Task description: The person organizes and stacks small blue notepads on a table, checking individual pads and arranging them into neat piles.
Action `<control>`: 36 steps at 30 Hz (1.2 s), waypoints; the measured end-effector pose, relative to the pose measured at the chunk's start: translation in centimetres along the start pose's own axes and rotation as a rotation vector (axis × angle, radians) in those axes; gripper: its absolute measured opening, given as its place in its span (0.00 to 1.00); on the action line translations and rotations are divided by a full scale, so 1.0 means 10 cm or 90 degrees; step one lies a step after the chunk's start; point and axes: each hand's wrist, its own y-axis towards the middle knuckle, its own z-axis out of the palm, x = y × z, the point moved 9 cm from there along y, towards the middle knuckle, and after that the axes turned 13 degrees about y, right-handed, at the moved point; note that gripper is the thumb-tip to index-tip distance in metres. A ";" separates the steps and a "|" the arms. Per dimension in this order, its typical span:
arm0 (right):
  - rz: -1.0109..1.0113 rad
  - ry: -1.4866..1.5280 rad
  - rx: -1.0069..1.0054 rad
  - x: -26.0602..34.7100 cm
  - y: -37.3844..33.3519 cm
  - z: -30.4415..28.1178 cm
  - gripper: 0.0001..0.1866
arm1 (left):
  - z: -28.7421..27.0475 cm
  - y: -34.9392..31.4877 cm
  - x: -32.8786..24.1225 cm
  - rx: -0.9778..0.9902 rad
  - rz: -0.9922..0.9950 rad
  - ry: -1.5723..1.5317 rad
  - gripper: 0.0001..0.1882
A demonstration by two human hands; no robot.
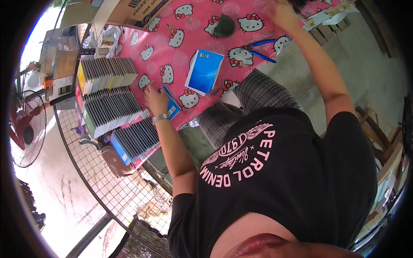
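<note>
My left hand (156, 99), a metal band at its wrist, rests on the table beside a blue-covered notebook (173, 105), which it partly hides. Its fingers look loosely spread, with nothing seen between them. Just left of it stand notebooks with dark bound edges, packed in a top row (107, 73), a middle row (112, 108) and a lower row (137, 136). At the far right of the table my right hand (283, 16) reaches out, fingers apart and partly cut off by the picture's edge. In the middle lies another blue-covered notebook (204, 71).
Pliers with blue handles (260, 50) lie near the table's right edge. A dark rounded piece (224, 26) and a cardboard box (137, 13) sit farther back on the pink patterned tablecloth (159, 51). To the left are a wire grid (101, 165) and a fan (28, 129).
</note>
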 end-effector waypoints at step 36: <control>-0.066 0.702 0.249 2.12 -0.87 0.40 0.24 | -0.38 -0.42 -1.81 -0.119 0.342 -0.052 0.10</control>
